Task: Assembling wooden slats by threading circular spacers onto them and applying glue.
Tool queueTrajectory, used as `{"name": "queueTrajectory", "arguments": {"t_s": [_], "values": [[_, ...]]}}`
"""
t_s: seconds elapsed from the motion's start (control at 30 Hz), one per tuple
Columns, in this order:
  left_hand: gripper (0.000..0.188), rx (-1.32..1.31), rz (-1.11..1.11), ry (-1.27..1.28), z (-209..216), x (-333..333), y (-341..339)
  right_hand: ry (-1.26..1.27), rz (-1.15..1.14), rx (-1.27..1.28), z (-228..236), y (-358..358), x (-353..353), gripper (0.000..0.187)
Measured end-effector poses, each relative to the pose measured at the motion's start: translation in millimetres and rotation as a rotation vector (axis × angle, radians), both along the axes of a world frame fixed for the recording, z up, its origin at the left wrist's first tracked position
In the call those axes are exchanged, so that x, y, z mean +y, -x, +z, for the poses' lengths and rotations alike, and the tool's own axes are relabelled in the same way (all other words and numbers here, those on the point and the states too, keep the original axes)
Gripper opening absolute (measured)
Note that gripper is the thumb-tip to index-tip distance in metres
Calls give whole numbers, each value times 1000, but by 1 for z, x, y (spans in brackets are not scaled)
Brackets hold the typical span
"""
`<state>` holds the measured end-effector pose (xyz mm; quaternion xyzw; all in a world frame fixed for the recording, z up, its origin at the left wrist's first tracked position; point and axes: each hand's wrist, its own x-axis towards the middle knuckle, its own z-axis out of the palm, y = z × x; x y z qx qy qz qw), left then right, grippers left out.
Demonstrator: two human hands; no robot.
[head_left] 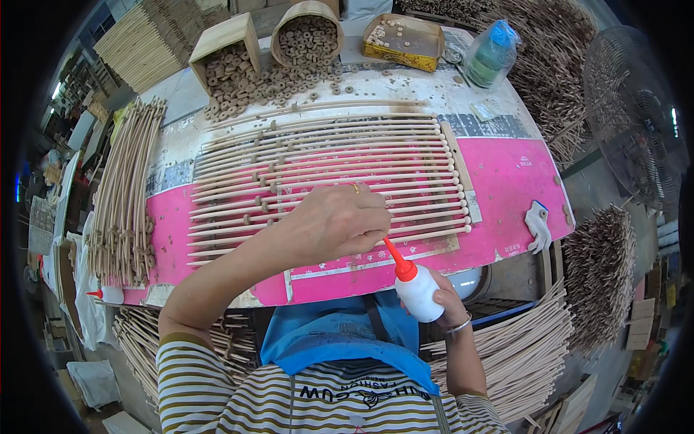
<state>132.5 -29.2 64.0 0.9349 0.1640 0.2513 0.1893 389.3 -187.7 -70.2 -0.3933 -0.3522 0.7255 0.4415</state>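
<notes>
My right hand (pixel 451 302) is wrapped round a white squeeze bottle (pixel 421 295) with a long red nozzle (pixel 399 257), tilted up and to the left. My left hand (pixel 345 220) is closed, its fingertips at the nozzle's tip; what they pinch is hidden. Beneath and beyond it, slim wooden rods (pixel 340 160) lie side by side across the table, with pale round knobs (pixel 463 204) at their right ends. Small wooden rings (pixel 264 205) sit on or beside several rods toward the left. A wooden strip (pixel 455 158) runs past the knobbed ends.
Wooden rings spill from a square wooden box (pixel 225 45) and a round tub (pixel 307 32) at the back. Beside them stand a yellow tray (pixel 403 43) and a bagged green bottle (pixel 491 54). Rod bundles (pixel 126 192) lie left. A white glove (pixel 538 226) rests right, near a fan (pixel 636 116).
</notes>
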Motion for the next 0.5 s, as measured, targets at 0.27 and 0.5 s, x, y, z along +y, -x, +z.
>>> {"name": "queueTrajectory", "arguments": {"t_s": [0.27,0.5], "values": [[7,-68,-26,382,9,3,2,53,12,50,0,4,3,99],[9,-250,309,127,34,46,46,36,152,313,-23,-4,-3,105]]}}
